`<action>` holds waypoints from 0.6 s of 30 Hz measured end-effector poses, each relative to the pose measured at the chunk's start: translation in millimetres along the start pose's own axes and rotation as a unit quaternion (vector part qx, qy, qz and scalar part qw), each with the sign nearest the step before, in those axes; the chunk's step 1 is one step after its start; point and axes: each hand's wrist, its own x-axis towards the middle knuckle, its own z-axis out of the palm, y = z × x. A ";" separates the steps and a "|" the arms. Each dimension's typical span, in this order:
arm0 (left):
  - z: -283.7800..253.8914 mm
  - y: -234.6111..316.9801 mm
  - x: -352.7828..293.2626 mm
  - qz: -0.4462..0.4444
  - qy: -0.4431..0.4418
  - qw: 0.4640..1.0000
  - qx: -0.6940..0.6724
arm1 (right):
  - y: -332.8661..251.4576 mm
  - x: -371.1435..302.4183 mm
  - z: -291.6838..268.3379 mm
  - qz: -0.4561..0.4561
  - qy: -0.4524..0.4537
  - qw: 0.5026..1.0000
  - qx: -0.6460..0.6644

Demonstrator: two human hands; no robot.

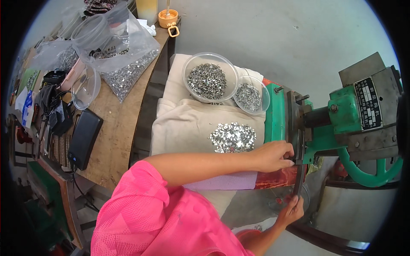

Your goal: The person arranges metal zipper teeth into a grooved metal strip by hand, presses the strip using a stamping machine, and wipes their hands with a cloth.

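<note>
A green hand press (341, 112) with dark metal working parts stands on my right. My left hand (275, 157) reaches across to the press's near end, thumb and fingers pinched together against the metal; whatever sits between the fingertips is too small to make out. Lower down, my right hand (292, 210) is closed around the near end of a dark flat metal bar (299, 181) that runs up to the press. Beyond my left forearm, a loose pile of small shiny metal pieces (234, 137) lies on a beige cloth (183, 123).
Behind the pile, a large clear tub (207, 79) and a smaller clear bowl (250, 96) hold small metal parts. The wooden table (117, 123) at left carries a bag of metal pieces (128, 70), a black power bank (85, 138) and an orange lid (168, 18). A green handwheel (371, 177) juts out right.
</note>
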 end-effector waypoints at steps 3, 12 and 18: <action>-0.2 13.8 -4.1 -0.043 -0.041 0.994 -0.091 | -13.1 -13.7 -12.6 0.021 -0.019 0.998 0.063; -98.9 31.2 -25.1 -0.130 -0.061 0.968 -0.203 | -65.3 69.3 50.8 -0.072 -0.108 0.974 0.185; -186.1 56.8 -41.8 -0.007 0.050 0.995 -0.084 | -162.7 159.7 110.6 0.066 -0.158 0.845 0.507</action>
